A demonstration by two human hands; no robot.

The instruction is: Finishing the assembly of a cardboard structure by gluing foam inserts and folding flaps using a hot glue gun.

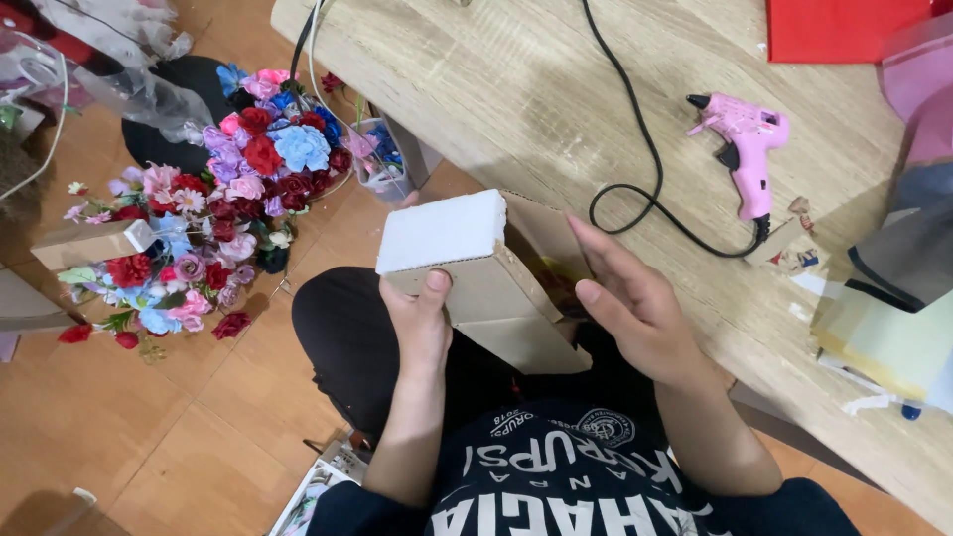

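The cardboard box (496, 298) sits in your left hand (422, 323), held up over your lap just off the near edge of the wooden table (516, 89), with a white foam block (442, 230) seated in its open top. Your left hand is closed around the box's left side, thumb pressed flat on the front panel. Your right hand (635, 308) is open, fingers spread and resting against the box's right flap, gripping nothing.

Judging by the look of it, the box is light and fairly stiff along its folds, but the thin panels would dent if you squeeze mid-face, so hold it by the corners and edges. The foam looks very light and crumbly; press on its broad face, not its corners.

The pink glue gun (745, 149) lies on the table to the right, well apart, its black cord (635, 129) looping away from you. A heap of artificial flowers (223, 199) lies on the floor to the left.
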